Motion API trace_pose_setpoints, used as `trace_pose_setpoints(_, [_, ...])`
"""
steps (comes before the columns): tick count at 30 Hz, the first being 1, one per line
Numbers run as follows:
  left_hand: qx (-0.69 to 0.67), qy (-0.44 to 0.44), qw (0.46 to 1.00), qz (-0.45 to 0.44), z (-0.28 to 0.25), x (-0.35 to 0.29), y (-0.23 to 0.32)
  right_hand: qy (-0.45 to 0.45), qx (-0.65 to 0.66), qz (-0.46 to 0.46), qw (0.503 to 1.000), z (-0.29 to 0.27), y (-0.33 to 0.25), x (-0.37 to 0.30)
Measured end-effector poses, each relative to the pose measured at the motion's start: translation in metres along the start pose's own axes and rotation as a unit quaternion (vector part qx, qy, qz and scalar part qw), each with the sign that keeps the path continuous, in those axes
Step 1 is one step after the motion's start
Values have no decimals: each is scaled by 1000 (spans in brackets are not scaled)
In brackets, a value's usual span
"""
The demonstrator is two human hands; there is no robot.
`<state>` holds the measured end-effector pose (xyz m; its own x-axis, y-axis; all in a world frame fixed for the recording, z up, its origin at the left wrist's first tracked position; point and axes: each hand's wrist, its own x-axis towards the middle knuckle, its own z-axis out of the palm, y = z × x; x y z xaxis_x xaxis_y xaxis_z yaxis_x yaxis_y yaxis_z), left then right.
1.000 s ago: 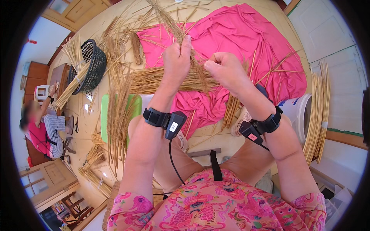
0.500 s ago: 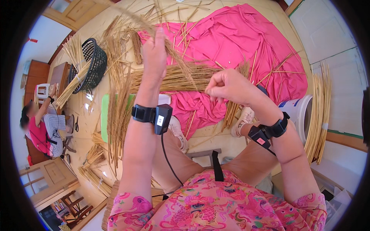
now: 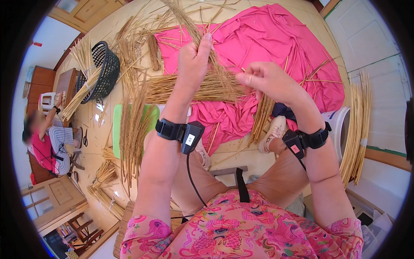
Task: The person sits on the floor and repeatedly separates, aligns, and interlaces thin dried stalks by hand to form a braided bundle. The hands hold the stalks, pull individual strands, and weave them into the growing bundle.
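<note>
My left hand [image 3: 192, 64] is raised in front of me, its fingers wrapped round a bunch of dried grass stalks [image 3: 186, 20]. The bunch slants across the hand, and its feathery heads hang down toward the right. Close by those heads is my right hand [image 3: 271, 82], thumb and forefinger pressed together; whatever it pinches, if anything, is too fine to see. Beneath both hands a thick row of stalks [image 3: 166, 89] lies crosswise on a crumpled pink cloth [image 3: 280, 36].
More stalks droop over a green board [image 3: 117, 129] at left. Beyond it stands a dark green basket [image 3: 111, 71] with tied bundles. At right are a white bucket [image 3: 336, 125] and upright stalks [image 3: 355, 125]. Another person [image 3: 45, 142] sits far left.
My left hand has moved right with the bunch, which now slants nearer my right hand. My right hand has shifted slightly up and right.
</note>
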<state>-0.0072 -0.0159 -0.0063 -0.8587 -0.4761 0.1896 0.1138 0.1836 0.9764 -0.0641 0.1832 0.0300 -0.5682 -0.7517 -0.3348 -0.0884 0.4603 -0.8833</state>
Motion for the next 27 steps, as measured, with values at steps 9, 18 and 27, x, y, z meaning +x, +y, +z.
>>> trace_pose_setpoints(9, [29,-53,998,-20,10,-8,-1,27,178,-94,979,35,10,17])
trace_pose_setpoints(18, [-183,-161,957,-158,0,-7,11,45,261,-97,959,30,10,14])
trace_pose_setpoints(27, [-148,-197,961,-123,-9,-4,12,49,297,-76,951,24,8,13])
